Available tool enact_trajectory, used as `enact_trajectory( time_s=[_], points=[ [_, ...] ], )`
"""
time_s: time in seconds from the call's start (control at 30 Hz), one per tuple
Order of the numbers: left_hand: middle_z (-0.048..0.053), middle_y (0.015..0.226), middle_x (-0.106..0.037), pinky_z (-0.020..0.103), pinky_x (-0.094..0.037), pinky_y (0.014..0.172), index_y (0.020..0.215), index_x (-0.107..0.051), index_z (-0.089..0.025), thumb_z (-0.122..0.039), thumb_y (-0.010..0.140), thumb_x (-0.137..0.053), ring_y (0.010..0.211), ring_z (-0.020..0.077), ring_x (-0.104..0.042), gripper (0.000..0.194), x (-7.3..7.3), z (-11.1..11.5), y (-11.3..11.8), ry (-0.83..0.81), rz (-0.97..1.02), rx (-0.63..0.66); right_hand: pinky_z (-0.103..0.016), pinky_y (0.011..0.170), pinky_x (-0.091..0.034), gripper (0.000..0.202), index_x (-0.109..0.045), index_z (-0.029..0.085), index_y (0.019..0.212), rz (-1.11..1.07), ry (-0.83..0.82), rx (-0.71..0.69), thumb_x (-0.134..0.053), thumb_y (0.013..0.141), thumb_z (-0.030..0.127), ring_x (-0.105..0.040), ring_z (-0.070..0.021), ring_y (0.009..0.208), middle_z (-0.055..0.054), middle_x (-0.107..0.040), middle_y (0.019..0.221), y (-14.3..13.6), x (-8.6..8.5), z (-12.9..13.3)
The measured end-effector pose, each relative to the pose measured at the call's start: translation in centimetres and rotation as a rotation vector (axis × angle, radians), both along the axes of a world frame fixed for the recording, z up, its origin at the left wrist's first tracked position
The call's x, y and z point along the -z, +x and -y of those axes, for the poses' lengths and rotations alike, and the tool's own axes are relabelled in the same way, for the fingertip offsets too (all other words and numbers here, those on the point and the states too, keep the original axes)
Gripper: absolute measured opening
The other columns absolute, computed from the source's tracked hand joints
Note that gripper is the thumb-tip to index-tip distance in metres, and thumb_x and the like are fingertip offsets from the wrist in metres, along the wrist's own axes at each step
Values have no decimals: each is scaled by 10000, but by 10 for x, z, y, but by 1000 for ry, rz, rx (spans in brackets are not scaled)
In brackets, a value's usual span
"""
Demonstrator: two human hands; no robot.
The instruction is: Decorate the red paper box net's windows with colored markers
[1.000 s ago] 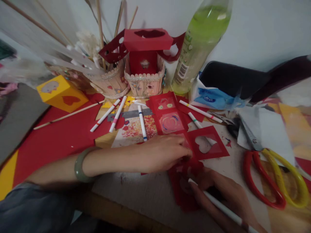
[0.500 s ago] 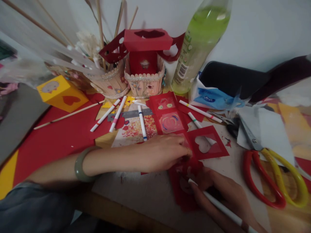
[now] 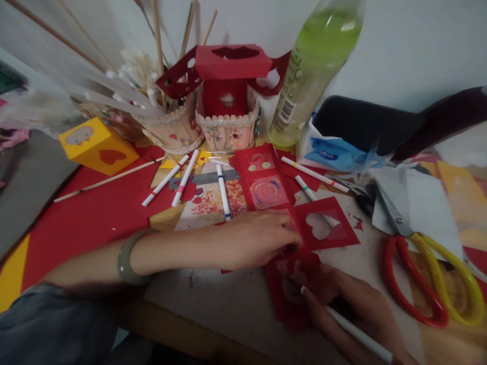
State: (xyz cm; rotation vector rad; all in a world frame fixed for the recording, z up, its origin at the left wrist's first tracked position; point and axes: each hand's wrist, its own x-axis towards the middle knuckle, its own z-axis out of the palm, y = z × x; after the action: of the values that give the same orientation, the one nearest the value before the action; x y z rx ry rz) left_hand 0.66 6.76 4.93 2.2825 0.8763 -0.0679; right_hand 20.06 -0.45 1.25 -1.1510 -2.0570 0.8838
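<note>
A folded-out strip of red card (image 3: 352,230) with clear film windows, one heart-shaped, lies before me. Its upper panels carry a face with green eyes and a round swirl drawing. Across the middle panel rests my left hand (image 3: 262,238), closed, its curled fingers pressing on the card; the fingertips are partly hidden. My right hand (image 3: 350,299) is closed around a white marker pen (image 3: 359,332), which slants with its dark tip at the lowest window of the card. Several other white marker pens (image 3: 223,192) lie beyond my left hand.
Large scissors (image 3: 414,274) with red and yellow handles lie to the right. At the back stand a bottle of green drink (image 3: 315,71), a tissue pack (image 3: 331,152), stick-sided baskets (image 3: 228,132) and a red paper box (image 3: 232,63). A yellow paper box (image 3: 97,147) is at left.
My right hand and the marker pen have shifted slightly right and down, and the pen's dark tip now shows at the lowest window. My left hand stays on the card.
</note>
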Motion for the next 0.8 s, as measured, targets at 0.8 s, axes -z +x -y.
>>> enact_trajectory(
  time_s=[0.8],
  points=[
    [69, 1056, -569, 298, -453, 817, 1078, -623, -163, -110, 887, -489, 986, 200, -529, 239, -2, 0, 0, -15, -15, 10, -203, 408, -359, 253, -403, 222, 605, 57, -69, 11, -549, 797, 143, -455, -84, 411, 56, -509, 505, 1, -6, 0]
  ],
)
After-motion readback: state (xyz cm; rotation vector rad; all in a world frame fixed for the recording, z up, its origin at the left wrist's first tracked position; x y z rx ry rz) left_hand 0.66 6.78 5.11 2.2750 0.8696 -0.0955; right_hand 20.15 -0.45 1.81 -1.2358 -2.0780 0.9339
